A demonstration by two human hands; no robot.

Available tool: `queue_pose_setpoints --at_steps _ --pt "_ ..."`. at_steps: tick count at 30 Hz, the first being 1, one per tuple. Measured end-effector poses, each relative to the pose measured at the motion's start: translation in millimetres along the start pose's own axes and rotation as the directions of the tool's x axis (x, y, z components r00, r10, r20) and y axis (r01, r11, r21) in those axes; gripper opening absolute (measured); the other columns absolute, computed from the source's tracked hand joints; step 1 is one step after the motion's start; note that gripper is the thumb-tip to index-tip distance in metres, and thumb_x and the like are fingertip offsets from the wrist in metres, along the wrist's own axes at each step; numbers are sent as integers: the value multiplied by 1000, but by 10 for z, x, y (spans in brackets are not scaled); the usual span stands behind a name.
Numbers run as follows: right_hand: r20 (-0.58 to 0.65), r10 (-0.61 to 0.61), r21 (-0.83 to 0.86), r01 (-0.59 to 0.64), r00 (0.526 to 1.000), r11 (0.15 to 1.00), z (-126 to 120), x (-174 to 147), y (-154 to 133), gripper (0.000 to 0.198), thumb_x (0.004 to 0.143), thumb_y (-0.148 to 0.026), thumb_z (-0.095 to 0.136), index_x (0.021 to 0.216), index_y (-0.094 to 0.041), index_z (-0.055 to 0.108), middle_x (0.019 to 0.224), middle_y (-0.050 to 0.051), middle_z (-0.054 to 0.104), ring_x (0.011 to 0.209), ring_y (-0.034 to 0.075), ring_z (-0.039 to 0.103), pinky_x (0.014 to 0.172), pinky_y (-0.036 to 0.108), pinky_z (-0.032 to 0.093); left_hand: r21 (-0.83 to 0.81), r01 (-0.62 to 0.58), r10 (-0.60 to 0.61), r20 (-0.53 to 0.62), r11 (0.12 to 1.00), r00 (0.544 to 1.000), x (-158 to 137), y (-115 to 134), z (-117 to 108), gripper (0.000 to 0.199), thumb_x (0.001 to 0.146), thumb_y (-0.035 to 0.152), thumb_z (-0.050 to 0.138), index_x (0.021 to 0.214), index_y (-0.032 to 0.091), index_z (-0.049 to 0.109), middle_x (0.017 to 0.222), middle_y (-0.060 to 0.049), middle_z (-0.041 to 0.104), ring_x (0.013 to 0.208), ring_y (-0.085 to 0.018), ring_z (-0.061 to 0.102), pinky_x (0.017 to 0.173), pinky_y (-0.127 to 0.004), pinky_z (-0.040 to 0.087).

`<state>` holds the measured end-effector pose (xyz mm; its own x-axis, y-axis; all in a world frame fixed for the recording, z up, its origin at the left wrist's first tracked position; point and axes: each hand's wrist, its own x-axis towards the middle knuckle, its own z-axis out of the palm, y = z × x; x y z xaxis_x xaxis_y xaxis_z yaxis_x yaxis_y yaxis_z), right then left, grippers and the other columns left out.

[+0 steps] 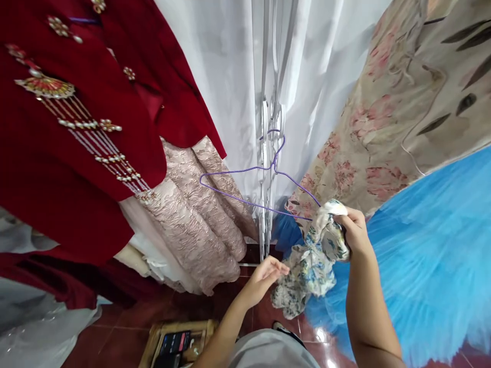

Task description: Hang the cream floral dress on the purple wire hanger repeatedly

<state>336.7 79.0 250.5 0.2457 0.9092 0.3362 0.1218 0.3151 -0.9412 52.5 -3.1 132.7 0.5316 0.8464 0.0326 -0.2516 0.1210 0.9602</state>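
A purple wire hanger (pixel 238 197) hangs by its hook from a white metal rack (pixel 264 153). Its right end runs into a bunched white garment with a blue and yellow floral print (pixel 316 266). My right hand (pixel 353 230) grips the top of that garment near the hanger's right corner. The rest of the cloth dangles below in loose folds, and the left half of the hanger is bare. My left hand (pixel 266 276) is open just left of the hanging cloth, its fingers stretched toward it. Whether its fingertips touch the cloth I cannot tell.
A red jacket with beaded brooches (pixel 184 102) and a pale pink textured skirt (pixel 199 225) hang at left. On the right are a beige floral dress (pixel 368 133) and a blue tulle skirt (pixel 422 245). White curtains (pixel 215 61) hang behind. A wooden stool (pixel 153 342) stands below.
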Motion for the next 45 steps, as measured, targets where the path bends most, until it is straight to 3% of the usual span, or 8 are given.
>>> queue_pose_setpoints --at_steps 7,14,21,28,32,36,41,45 --pt "182 -74 31 70 981 997 -48 160 -53 15 62 -28 68 52 -18 60 54 -2 50 54 13 40 52 25 33 295 -59 90 -94 954 991 658 -506 500 80 74 35 85 143 24 46 150 -13 51 136 -29 52 116 -45 38" --pt "178 -93 139 68 980 988 -266 425 228 10 59 -27 69 55 -19 65 56 -2 56 55 15 47 54 26 38 314 46 21 -207 948 978 745 -724 500 37 90 41 63 112 14 74 111 -11 76 109 -30 66 105 -42 48" --pt "192 -150 163 119 970 979 35 722 245 19 65 -35 77 78 -21 73 73 -1 69 64 17 58 61 26 47 -75 -69 4 -650 995 760 287 -134 -205 66 49 45 93 106 20 75 113 -9 73 113 -31 63 100 -39 49" --pt "311 -6 174 -50 950 983 511 574 157 34 72 -51 80 80 -18 72 73 1 72 64 17 62 61 26 50 246 -67 166 -408 967 898 -114 704 -642 50 55 51 89 87 17 71 80 -3 65 80 -22 60 75 -31 49" --pt "327 168 196 -240 930 951 446 538 46 42 59 -52 89 74 -17 71 64 2 71 52 17 60 51 27 48 755 116 63 -205 645 977 -206 1091 -1105 38 76 54 74 76 17 65 77 -2 58 78 -19 54 76 -30 44" --pt "313 213 171 -275 926 946 377 545 -110 39 54 -46 93 70 -17 71 64 2 72 51 16 60 48 25 47 954 150 71 -174 259 982 -124 1469 -1645 32 75 49 74 73 19 64 87 -5 62 94 -25 53 88 -32 43" --pt "290 229 139 -278 929 951 489 428 -203 41 57 -48 91 72 -16 71 64 3 71 51 17 60 47 26 47 990 113 235 -129 80 963 243 2195 -2047 7 77 18 60 84 19 61 87 -4 61 87 -23 53 80 -31 41" --pt "222 232 162 -271 947 949 543 347 -227 41 57 -48 90 75 -16 71 66 3 71 52 16 60 48 26 47 999 46 456 -45 7 889 634 2699 -2007 24 74 1 50 89 18 59 92 -6 62 90 -23 56 85 -35 44"
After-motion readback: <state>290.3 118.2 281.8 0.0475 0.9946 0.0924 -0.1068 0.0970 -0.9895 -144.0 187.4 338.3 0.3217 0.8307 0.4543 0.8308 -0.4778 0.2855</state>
